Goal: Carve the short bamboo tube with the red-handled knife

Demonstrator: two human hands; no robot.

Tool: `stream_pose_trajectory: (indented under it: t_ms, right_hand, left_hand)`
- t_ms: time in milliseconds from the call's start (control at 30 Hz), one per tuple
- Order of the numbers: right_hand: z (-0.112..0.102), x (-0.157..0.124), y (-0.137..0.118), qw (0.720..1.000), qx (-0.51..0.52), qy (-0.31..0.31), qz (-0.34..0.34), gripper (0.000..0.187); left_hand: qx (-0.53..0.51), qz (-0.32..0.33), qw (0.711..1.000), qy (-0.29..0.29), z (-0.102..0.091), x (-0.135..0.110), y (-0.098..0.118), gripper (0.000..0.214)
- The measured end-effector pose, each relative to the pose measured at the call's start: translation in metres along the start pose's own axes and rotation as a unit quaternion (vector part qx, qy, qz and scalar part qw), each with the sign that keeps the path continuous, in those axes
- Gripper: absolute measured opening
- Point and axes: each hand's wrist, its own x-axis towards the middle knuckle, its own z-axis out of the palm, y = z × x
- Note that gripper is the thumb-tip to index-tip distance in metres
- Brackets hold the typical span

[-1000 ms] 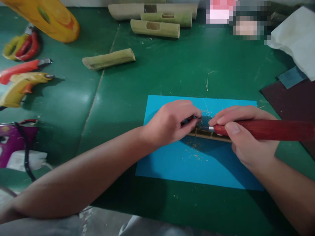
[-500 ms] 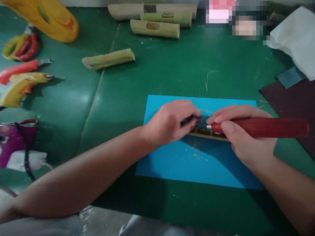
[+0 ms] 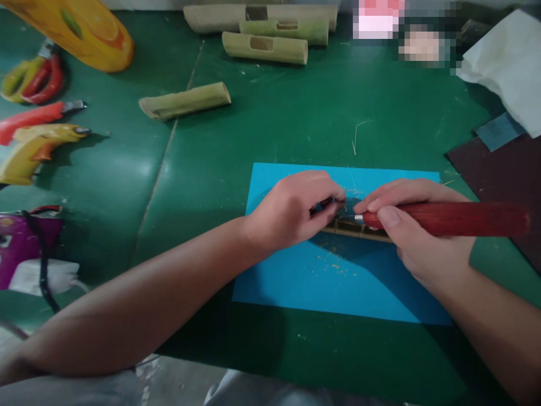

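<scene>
On a blue sheet (image 3: 279, 282) lies a narrow bamboo piece (image 3: 349, 230) with a cut, hollowed face, partly covered by both hands. My left hand (image 3: 300, 208) is closed over its left end, thumb and fingers pinched together. A thin-bladed carving tool with a red wooden handle (image 3: 473, 219) is in my right hand (image 3: 422, 225), its handle lying across the palm and pointing right. The tool's metal collar sits close to my left fingertips, over the bamboo; its tip is hidden or too small to make out. Pale shavings (image 3: 333, 265) are scattered on the sheet.
Several cut bamboo tubes (image 3: 274, 49) lie at the back, with another tube (image 3: 186, 102) nearer. At left are scissors (image 3: 38, 79), a yellow glue gun (image 3: 38, 149), a red-handled tool (image 3: 34, 121) and a yellow bottle (image 3: 97, 36). White paper (image 3: 507, 73) and a dark board (image 3: 494, 175) are at right.
The whole view shifts very slightly. Both hands, the tool and the bamboo piece keep nearly the same positions.
</scene>
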Motion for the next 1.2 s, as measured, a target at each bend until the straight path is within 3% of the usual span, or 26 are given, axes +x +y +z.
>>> stream_pose_trajectory:
  t_ms: [300,900,1000,1200]
  right_hand:
    - [0.0022,0.0011,0.0011,0.998,0.017,0.038,-0.039,0.019]
    - [0.0043,-0.0015,0.0024,0.986,0.010,0.160,-0.036,0.024]
    - [0.0023,-0.0029,0.0035,0.988,0.015,0.151,-0.041,0.022]
    - [-0.0001,-0.0051,0.0053,0.996,0.031,0.062,-0.062,0.011]
  left_hand:
    - [0.006,-0.014,1.000,0.004,-0.0006,0.0003,0.0014,0.014]
    - [0.016,-0.008,1.000,-0.001,-0.0021,0.0011,0.0069,0.013]
    - [0.021,-0.004,1.000,0.001,-0.0015,0.0015,0.0066,0.014]
    - [0.020,-0.014,1.000,0.000,-0.0010,0.0004,0.0039,0.012]
